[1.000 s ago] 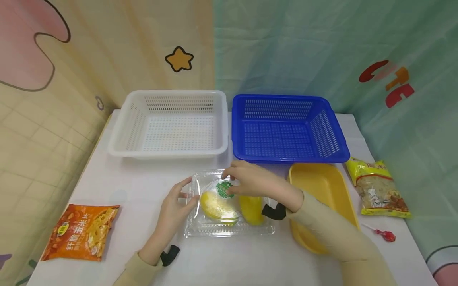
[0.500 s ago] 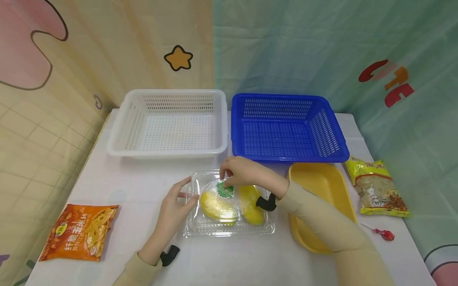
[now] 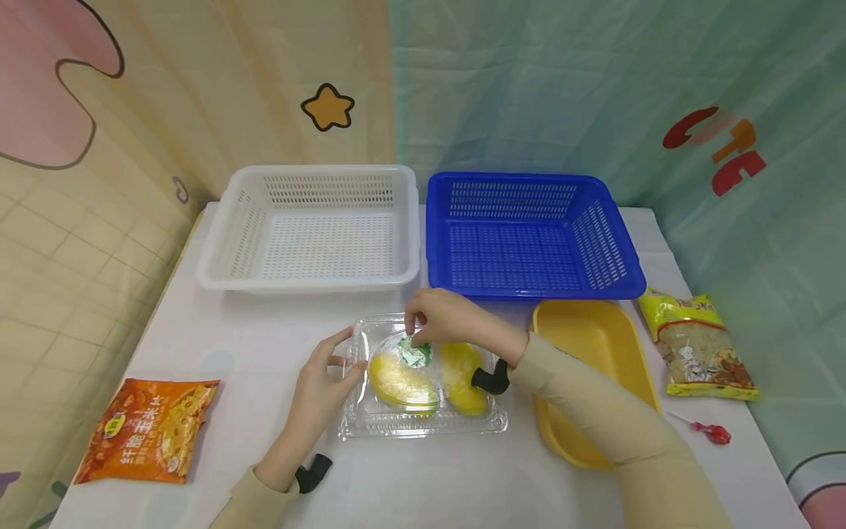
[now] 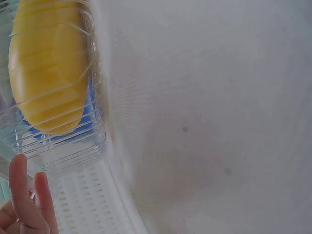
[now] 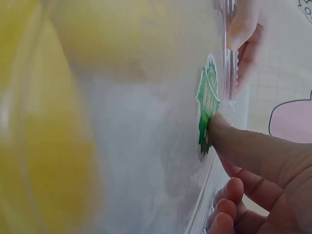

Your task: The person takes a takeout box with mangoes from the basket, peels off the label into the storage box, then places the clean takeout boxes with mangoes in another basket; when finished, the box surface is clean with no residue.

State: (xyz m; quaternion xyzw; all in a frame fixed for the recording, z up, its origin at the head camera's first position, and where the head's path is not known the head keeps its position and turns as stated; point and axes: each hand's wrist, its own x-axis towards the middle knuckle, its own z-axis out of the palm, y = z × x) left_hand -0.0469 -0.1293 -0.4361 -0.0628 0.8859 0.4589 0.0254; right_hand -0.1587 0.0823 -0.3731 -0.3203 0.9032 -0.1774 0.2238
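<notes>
A clear plastic clamshell box (image 3: 423,426) lies on the table, with yellow mangoes (image 3: 405,382) inside. On its lid is a round green-and-white sticker (image 5: 207,105). My left hand (image 3: 324,382) holds the box's left edge, thumb on the lid and fingers along the far side. In the left wrist view, its fingers (image 4: 29,200) appear beside the box's ribbed side wall. The thumb of my right hand (image 3: 456,316) pinches at the sticker's edge, the other fingers curled close to the lid. Whether the sticker's edge is lifted is hard to see.
Behind the box stand a white basket (image 3: 311,283) and a blue basket (image 3: 535,294). A yellow tray (image 3: 588,323) lies under my right forearm. An orange snack bag (image 3: 148,433) is at left; a yellow-and-clear food bag (image 3: 700,349) and a red lollipop (image 3: 717,433) are at right.
My right hand has shifted slightly left and away from me over the lid, uncovering more of the right mango. The sticker looks whiter now. My left hand has stayed put.
</notes>
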